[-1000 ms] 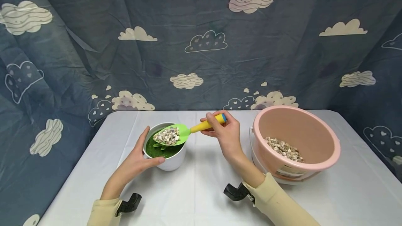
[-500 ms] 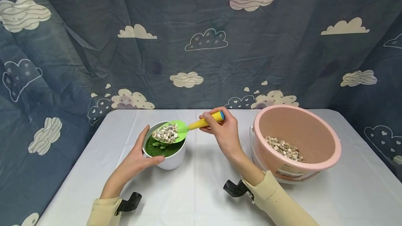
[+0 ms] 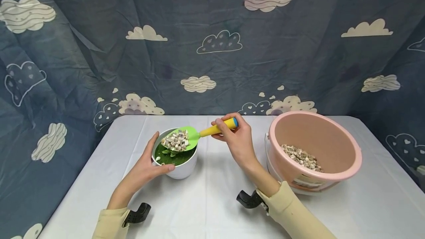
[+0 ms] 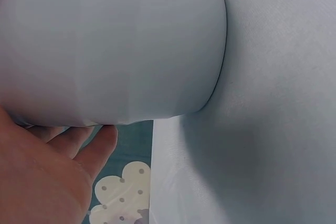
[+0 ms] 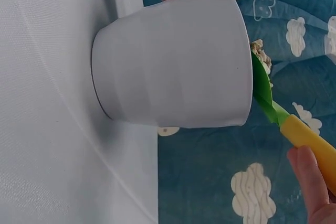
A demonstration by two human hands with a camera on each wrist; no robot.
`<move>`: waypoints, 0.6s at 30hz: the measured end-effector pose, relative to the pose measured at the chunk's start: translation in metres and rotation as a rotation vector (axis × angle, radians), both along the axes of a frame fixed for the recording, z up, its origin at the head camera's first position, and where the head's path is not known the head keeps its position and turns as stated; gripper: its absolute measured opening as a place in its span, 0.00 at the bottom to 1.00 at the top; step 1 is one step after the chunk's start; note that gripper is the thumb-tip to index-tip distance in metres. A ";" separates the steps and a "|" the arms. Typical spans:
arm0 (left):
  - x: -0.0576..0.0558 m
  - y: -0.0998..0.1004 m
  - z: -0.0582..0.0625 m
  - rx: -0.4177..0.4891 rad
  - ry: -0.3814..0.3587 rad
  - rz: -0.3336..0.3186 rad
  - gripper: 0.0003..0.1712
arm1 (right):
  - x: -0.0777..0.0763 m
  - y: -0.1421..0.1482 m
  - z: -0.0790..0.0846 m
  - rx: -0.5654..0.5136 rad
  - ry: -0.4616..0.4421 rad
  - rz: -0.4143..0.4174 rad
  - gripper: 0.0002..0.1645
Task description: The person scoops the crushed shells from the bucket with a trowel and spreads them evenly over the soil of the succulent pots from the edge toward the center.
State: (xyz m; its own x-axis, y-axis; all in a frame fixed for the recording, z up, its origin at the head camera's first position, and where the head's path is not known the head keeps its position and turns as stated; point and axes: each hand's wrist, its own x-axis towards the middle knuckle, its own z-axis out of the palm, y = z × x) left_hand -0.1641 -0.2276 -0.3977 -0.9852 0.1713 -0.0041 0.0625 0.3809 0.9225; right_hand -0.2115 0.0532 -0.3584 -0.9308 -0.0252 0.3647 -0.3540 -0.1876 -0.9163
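Left hand (image 3: 143, 168) clasped the plant pot (image 3: 185, 169), right hand (image 3: 238, 141) a trowel (image 3: 194, 138) of gravel (image 3: 176, 141) over it; the right-side bucket (image 3: 335, 143) held more.

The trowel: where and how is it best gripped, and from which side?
Probably best by the yellow handle, pinched from the person's right. The slim handle slants up and out to that side, beyond the pot, while gravel loads the blade over the pot. The right hand holds it there.
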 end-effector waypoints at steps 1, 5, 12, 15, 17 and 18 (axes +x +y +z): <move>0.000 0.000 0.000 0.000 0.000 0.001 0.67 | 0.000 0.000 0.000 0.003 0.003 0.002 0.15; 0.000 0.000 0.000 0.006 0.002 0.001 0.67 | 0.002 0.000 0.001 0.008 0.026 0.016 0.15; 0.000 -0.001 -0.002 0.005 0.004 0.002 0.67 | 0.007 -0.001 0.001 0.009 0.057 0.056 0.13; 0.000 0.000 -0.002 0.005 0.003 0.004 0.67 | 0.007 -0.001 0.001 0.011 0.065 0.056 0.13; -0.001 0.000 -0.001 0.004 0.002 0.005 0.67 | 0.007 0.000 0.001 0.012 0.068 0.053 0.13; -0.001 0.000 -0.001 0.005 0.000 0.005 0.67 | 0.007 0.000 0.000 0.013 0.068 0.051 0.13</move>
